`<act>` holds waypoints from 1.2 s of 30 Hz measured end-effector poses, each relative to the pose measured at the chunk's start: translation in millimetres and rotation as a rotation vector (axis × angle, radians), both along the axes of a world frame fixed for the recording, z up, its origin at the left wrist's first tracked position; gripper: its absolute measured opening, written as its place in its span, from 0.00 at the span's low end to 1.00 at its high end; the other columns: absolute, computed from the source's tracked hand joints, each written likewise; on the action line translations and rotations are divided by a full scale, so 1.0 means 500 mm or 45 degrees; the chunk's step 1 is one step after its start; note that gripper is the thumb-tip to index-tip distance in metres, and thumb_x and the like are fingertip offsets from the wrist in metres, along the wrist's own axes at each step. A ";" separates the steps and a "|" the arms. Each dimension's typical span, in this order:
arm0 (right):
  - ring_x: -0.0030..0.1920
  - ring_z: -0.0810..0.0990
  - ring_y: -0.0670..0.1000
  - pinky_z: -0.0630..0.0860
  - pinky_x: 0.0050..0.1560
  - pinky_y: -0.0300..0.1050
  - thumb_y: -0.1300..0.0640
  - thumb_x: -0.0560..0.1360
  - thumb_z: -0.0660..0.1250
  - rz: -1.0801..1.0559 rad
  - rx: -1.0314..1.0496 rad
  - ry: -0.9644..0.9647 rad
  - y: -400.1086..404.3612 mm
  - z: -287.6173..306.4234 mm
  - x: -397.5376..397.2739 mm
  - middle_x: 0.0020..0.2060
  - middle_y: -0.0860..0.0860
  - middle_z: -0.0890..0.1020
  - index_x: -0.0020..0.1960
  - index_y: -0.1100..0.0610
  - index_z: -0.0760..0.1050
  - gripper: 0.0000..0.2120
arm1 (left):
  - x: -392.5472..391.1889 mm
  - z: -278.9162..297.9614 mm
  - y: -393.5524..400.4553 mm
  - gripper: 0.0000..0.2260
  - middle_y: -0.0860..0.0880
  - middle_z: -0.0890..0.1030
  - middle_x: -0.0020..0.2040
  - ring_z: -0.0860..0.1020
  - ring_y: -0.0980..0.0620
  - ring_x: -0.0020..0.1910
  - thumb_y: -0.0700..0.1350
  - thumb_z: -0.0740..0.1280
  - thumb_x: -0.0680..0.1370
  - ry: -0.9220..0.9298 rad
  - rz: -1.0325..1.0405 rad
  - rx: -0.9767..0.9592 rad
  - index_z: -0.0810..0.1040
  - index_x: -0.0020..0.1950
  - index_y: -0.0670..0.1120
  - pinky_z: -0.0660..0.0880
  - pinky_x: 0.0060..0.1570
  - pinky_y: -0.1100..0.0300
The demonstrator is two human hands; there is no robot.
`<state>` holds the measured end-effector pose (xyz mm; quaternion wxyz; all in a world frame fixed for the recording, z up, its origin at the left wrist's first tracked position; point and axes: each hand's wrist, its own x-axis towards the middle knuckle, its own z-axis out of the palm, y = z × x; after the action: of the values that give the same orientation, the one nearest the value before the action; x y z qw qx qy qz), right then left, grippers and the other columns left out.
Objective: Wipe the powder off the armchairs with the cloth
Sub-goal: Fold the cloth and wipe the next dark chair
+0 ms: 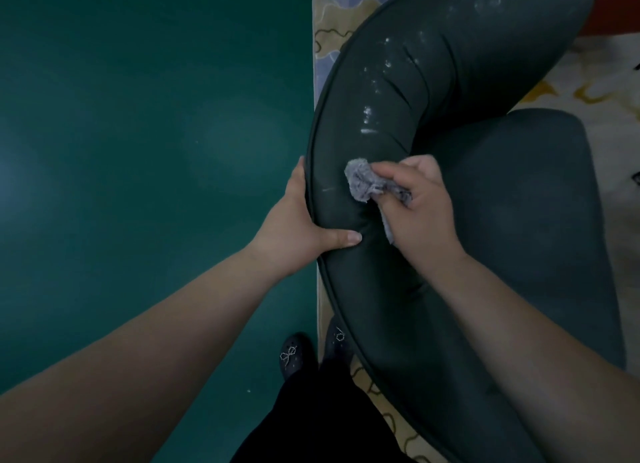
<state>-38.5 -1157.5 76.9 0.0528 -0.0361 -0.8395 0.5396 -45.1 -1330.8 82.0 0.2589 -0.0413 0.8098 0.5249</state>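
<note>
1. On the curved padded back of the dark armchair, the right hand is gripping a bunched grey cloth, fingers curled around it, and is pressing it against the upholstery.
2. The left hand is clasping the outer rim of the same backrest, thumb lying on the inner face, fingers wrapping behind the edge.
3. White powder is lying in streaks and specks on the backrest beyond the cloth, running up toward the far end; one faint streak is sitting just left of the cloth.
4. The seat cushion is lying to the right of the hands.
5. The armchair is standing on a patterned rug; green floor is lying to the left.
6. Two dark shoes are showing at the rug edge.
</note>
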 end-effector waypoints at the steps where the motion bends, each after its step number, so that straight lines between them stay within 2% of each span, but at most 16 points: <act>1: 0.47 0.72 0.35 0.67 0.52 0.25 0.64 0.73 0.68 -0.017 0.038 -0.011 -0.002 0.005 -0.017 0.48 0.49 0.68 0.56 0.48 0.78 0.16 | 0.006 0.000 0.000 0.55 0.60 0.73 0.67 0.74 0.62 0.62 0.49 0.82 0.60 -0.001 0.021 -0.003 0.50 0.78 0.58 0.73 0.64 0.57; 5: 0.46 0.71 0.38 0.64 0.53 0.22 0.65 0.75 0.67 0.038 0.121 -0.096 -0.035 0.037 -0.087 0.49 0.48 0.67 0.59 0.51 0.79 0.16 | 0.028 0.003 0.004 0.51 0.59 0.73 0.67 0.72 0.62 0.64 0.50 0.81 0.64 0.031 0.079 -0.018 0.52 0.78 0.55 0.71 0.65 0.60; 7: 0.46 0.71 0.42 0.68 0.50 0.24 0.67 0.74 0.67 0.227 0.143 -0.015 -0.049 0.040 -0.064 0.45 0.48 0.66 0.57 0.46 0.78 0.19 | 0.038 0.006 0.004 0.48 0.57 0.72 0.68 0.70 0.62 0.65 0.51 0.79 0.65 0.021 0.082 -0.056 0.55 0.78 0.53 0.68 0.64 0.67; 9: 0.47 0.71 0.47 0.72 0.43 0.30 0.68 0.73 0.67 0.407 0.195 0.041 -0.056 0.037 -0.019 0.45 0.49 0.66 0.56 0.44 0.79 0.21 | 0.046 0.008 0.002 0.44 0.57 0.74 0.65 0.70 0.60 0.64 0.52 0.78 0.66 0.022 0.088 -0.110 0.59 0.76 0.50 0.65 0.55 0.78; 12: 0.49 0.71 0.51 0.69 0.49 0.29 0.67 0.73 0.68 0.386 0.293 0.092 -0.056 0.033 -0.031 0.46 0.51 0.67 0.56 0.52 0.82 0.16 | 0.052 0.012 0.000 0.40 0.65 0.72 0.53 0.72 0.74 0.48 0.49 0.78 0.67 0.006 0.075 -0.121 0.61 0.74 0.50 0.61 0.41 0.86; 14: 0.49 0.71 0.50 0.66 0.51 0.28 0.65 0.73 0.69 0.276 0.328 0.093 -0.060 0.034 -0.077 0.46 0.51 0.67 0.57 0.53 0.82 0.15 | 0.050 0.013 -0.004 0.44 0.63 0.73 0.58 0.69 0.80 0.46 0.47 0.79 0.66 0.010 0.052 -0.088 0.58 0.76 0.51 0.62 0.44 0.86; 17: 0.47 0.70 0.46 0.65 0.50 0.26 0.65 0.73 0.69 0.215 0.294 0.101 -0.063 0.027 -0.085 0.46 0.49 0.66 0.58 0.51 0.81 0.16 | 0.045 0.018 -0.012 0.50 0.56 0.69 0.71 0.65 0.69 0.63 0.50 0.80 0.65 0.011 0.021 -0.073 0.53 0.78 0.52 0.63 0.59 0.76; 18: 0.46 0.70 0.45 0.65 0.49 0.26 0.66 0.72 0.69 0.230 0.274 0.128 -0.056 0.023 -0.062 0.46 0.49 0.66 0.59 0.50 0.80 0.18 | 0.043 0.020 -0.012 0.50 0.56 0.68 0.72 0.65 0.69 0.63 0.51 0.79 0.65 0.009 0.013 -0.086 0.53 0.78 0.52 0.63 0.59 0.75; 21: 0.47 0.70 0.40 0.67 0.50 0.27 0.68 0.72 0.67 0.219 0.142 0.125 -0.041 0.021 0.014 0.46 0.50 0.67 0.60 0.48 0.77 0.22 | 0.034 0.025 -0.010 0.49 0.61 0.66 0.67 0.68 0.81 0.48 0.49 0.79 0.66 0.036 0.003 -0.106 0.52 0.78 0.52 0.63 0.46 0.84; 23: 0.46 0.70 0.37 0.67 0.50 0.27 0.67 0.72 0.68 0.122 0.115 0.137 -0.040 0.014 0.004 0.47 0.51 0.68 0.60 0.47 0.75 0.21 | 0.027 0.026 -0.006 0.49 0.63 0.66 0.65 0.68 0.81 0.48 0.49 0.79 0.65 0.060 0.006 -0.100 0.52 0.78 0.53 0.64 0.47 0.84; 25: 0.46 0.70 0.37 0.67 0.51 0.26 0.66 0.73 0.69 -0.027 0.099 0.168 -0.040 0.002 -0.056 0.47 0.50 0.67 0.59 0.48 0.76 0.19 | 0.015 0.027 -0.004 0.49 0.64 0.70 0.67 0.71 0.72 0.57 0.51 0.80 0.64 0.061 0.002 -0.108 0.54 0.77 0.55 0.70 0.60 0.71; 28: 0.46 0.71 0.32 0.65 0.52 0.23 0.64 0.74 0.69 -0.265 -0.056 0.040 -0.019 -0.004 -0.144 0.47 0.46 0.66 0.57 0.48 0.76 0.17 | -0.009 0.035 -0.002 0.50 0.63 0.71 0.67 0.72 0.64 0.63 0.53 0.80 0.63 0.065 -0.009 -0.129 0.54 0.77 0.57 0.71 0.65 0.58; 30: 0.46 0.71 0.31 0.65 0.52 0.23 0.64 0.74 0.69 -0.313 -0.068 -0.011 -0.007 -0.013 -0.130 0.48 0.47 0.67 0.57 0.47 0.76 0.17 | -0.032 0.042 0.002 0.52 0.61 0.67 0.71 0.68 0.65 0.66 0.53 0.80 0.63 0.088 -0.026 -0.143 0.51 0.78 0.56 0.66 0.66 0.67; 32: 0.47 0.72 0.35 0.66 0.52 0.25 0.64 0.73 0.69 -0.258 -0.054 0.007 -0.014 -0.015 -0.080 0.48 0.49 0.68 0.57 0.46 0.76 0.17 | -0.062 0.050 0.006 0.53 0.60 0.62 0.74 0.62 0.69 0.67 0.51 0.80 0.64 0.129 -0.054 -0.162 0.48 0.79 0.53 0.59 0.60 0.80; 33: 0.47 0.72 0.36 0.67 0.52 0.26 0.63 0.72 0.68 -0.210 -0.042 0.042 -0.021 -0.014 -0.062 0.48 0.50 0.69 0.57 0.46 0.76 0.18 | -0.078 0.050 0.007 0.53 0.60 0.61 0.75 0.61 0.68 0.69 0.51 0.80 0.64 0.157 -0.078 -0.173 0.48 0.79 0.53 0.58 0.60 0.82; 36: 0.46 0.71 0.39 0.67 0.52 0.27 0.64 0.72 0.68 -0.077 0.080 0.153 -0.021 -0.009 -0.110 0.47 0.52 0.68 0.59 0.52 0.79 0.17 | -0.123 0.049 0.010 0.55 0.57 0.60 0.76 0.60 0.62 0.73 0.54 0.79 0.63 0.210 -0.212 -0.218 0.47 0.79 0.53 0.60 0.70 0.66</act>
<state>-93.3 -1168.1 72.3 0.1205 -0.0273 -0.8499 0.5123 -106.5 -1325.6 106.5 0.2296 0.0474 0.8707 0.4324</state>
